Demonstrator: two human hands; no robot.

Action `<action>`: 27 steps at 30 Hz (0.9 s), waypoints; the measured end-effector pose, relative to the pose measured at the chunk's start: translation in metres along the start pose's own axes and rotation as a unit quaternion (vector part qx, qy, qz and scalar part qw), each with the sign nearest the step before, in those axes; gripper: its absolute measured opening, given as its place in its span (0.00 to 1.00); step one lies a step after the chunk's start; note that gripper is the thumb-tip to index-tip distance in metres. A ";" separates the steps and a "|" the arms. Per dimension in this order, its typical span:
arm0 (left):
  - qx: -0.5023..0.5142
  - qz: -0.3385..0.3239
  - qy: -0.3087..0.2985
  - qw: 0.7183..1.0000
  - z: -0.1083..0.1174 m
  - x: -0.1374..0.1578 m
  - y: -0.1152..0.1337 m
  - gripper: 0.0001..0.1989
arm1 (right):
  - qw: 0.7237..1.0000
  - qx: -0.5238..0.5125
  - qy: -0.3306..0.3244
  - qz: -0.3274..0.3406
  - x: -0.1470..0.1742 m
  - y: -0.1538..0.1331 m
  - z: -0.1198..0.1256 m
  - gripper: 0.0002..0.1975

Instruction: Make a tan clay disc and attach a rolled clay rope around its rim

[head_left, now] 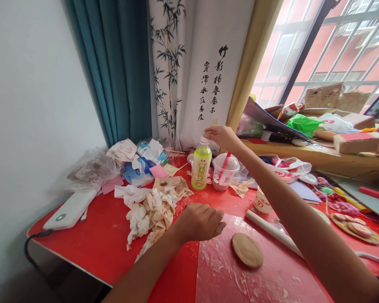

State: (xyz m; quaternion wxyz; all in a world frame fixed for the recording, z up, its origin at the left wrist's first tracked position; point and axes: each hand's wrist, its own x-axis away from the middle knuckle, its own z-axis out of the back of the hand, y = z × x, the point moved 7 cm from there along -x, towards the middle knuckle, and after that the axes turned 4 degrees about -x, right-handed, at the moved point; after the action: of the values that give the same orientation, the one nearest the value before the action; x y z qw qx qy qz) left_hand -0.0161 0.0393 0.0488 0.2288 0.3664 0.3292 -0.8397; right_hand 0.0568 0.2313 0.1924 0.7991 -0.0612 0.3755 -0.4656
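Observation:
My right hand (pixel 220 135) reaches over the table with its fingertips closed on the white cap of a drink bottle (pixel 201 166). The bottle stands upright and holds yellow-green liquid. Lower and to the left is my left hand (pixel 199 222), its fingers curled downward beside a heap of crumpled tissues (pixel 154 208). Its palm faces away, so whatever may be inside it is hidden. A flat brown oval of clay (pixel 247 251) lies on a clear, smeared mat (pixel 221 273), to the right of my left hand.
A plastic cup (pixel 225 174) with a red straw stands right of the bottle. Beyond the mat are a paper cup (pixel 261 201) and a white roller (pixel 273 232). A white power bank (pixel 71 208) sits at the left edge. Clutter covers the windowsill (pixel 278 149).

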 end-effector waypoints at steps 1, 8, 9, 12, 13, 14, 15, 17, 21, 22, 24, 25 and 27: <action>0.000 0.000 0.000 1.000 0.000 0.000 0.000 0.11 | 1.000 0.000 0.006 -0.002 0.000 0.000 0.001 0.13; -0.001 -0.001 0.002 1.000 0.001 -0.001 -0.001 0.11 | 0.996 -0.026 0.083 -0.026 0.004 0.007 0.014 0.23; -0.001 -0.002 0.002 1.000 0.001 -0.001 -0.001 0.11 | 0.994 -0.033 0.098 -0.030 0.005 0.009 0.016 0.24; -0.004 -0.003 -0.002 1.000 0.001 -0.001 0.000 0.11 | 0.990 -0.063 0.120 -0.029 0.009 0.015 0.016 0.28; -0.004 -0.004 -0.003 1.000 0.000 0.000 0.000 0.10 | 0.990 -0.073 0.120 -0.026 0.010 0.015 0.016 0.29; -0.005 -0.005 -0.005 1.000 0.000 0.000 0.000 0.10 | 0.989 -0.082 0.120 -0.023 0.011 0.016 0.016 0.30; -0.006 -0.006 -0.007 1.000 -0.001 0.001 0.000 0.10 | 0.988 -0.089 0.124 -0.021 0.013 0.016 0.017 0.31; -0.006 -0.007 -0.012 1.000 -0.003 0.002 0.000 0.10 | 0.981 -0.112 0.157 -0.025 0.019 0.017 0.025 0.35; -0.002 -0.006 -0.031 1.000 -0.006 0.003 -0.001 0.10 | 0.963 -0.176 0.203 -0.036 0.045 0.021 0.050 0.34; 0.000 -0.006 -0.037 0.999 -0.007 0.003 -0.001 0.10 | 0.967 -0.176 0.182 -0.038 0.054 0.021 0.052 0.32; 0.002 -0.004 -0.054 0.999 -0.010 0.003 -0.001 0.11 | 0.986 -0.136 0.091 -0.042 0.080 0.023 0.048 0.29; 0.002 -0.001 -0.065 0.998 -0.013 0.003 -0.001 0.11 | 0.993 -0.106 0.034 -0.046 0.097 0.025 0.042 0.28; 0.000 0.011 -0.090 0.996 -0.019 0.004 -0.003 0.11 | 0.994 -0.059 -0.084 -0.044 0.141 0.030 0.025 0.22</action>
State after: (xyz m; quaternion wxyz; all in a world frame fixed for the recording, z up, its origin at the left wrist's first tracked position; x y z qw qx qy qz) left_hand -0.0118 0.0545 0.0378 0.2665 0.2929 0.3030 -0.8668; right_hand 0.1342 0.1304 0.1203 0.8014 -0.1636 0.3305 -0.4709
